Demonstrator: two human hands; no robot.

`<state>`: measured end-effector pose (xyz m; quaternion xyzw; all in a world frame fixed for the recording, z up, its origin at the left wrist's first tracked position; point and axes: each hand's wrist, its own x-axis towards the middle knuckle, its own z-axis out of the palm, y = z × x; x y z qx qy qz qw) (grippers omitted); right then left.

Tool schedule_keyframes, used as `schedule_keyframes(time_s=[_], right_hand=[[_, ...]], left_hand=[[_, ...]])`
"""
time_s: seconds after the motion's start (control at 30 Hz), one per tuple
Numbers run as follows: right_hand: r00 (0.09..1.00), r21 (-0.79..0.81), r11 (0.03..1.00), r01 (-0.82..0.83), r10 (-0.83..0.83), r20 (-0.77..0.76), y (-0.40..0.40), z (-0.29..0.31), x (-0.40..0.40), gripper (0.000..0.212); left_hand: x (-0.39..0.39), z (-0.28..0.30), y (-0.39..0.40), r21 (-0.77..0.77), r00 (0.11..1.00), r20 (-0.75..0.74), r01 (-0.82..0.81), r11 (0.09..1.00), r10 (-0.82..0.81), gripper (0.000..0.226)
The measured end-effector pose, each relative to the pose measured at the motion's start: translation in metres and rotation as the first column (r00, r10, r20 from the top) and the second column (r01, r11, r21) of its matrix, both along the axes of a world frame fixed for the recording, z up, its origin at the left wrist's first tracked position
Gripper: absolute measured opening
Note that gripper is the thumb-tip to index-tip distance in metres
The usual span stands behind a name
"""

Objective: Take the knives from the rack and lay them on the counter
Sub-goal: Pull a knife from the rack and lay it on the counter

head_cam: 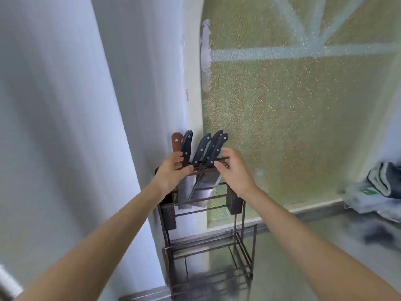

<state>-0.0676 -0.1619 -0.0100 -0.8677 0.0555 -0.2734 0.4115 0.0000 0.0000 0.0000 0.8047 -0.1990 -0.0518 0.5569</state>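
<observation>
Left hand [171, 172]: grip closing loosely around leftmost black-handled knife [186, 146] in the rack [204, 216]. Remaining knives [213, 148] upright in slots between hands. Right hand [235, 170]: grip spread, empty, fingertips beside rightmost handle.

Bright, even daylight, possibly through frosted window [293, 105]; motion blur throughout; wide-angle bending at edges

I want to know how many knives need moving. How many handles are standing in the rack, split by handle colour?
Brown handle: 1
Dark handles: 4
Total: 5 knives, all in the rack. Left hand grips the second from the left; right hand is at the rightmost one.
</observation>
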Motion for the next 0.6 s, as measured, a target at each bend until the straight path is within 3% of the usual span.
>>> schedule_keyframes(time_s=[0.17, 0.4, 0.6], right_hand=[[0.995, -0.070, 0.993, -0.096, 0.094, -0.033, 0.020, 0.026, 0.052, 0.041], [0.990, 0.167, 0.980, -0.108, 0.121, -0.074, 0.046, 0.019, 0.097, 0.044], [0.986, 0.102, 0.987, -0.125, 0.135, -0.097, 0.044, 0.021, 0.101, 0.029]], left_hand=[[0.026, 0.001, -0.005, -0.054, 0.997, -0.016, -0.075, 0.996, 0.074, 0.050], [0.033, -0.020, 0.016, 0.024, 0.989, -0.037, -0.145, 0.989, 0.146, 0.062], [0.029, -0.036, 0.029, 0.101, 0.990, -0.013, -0.139, 0.985, 0.141, 0.059]])
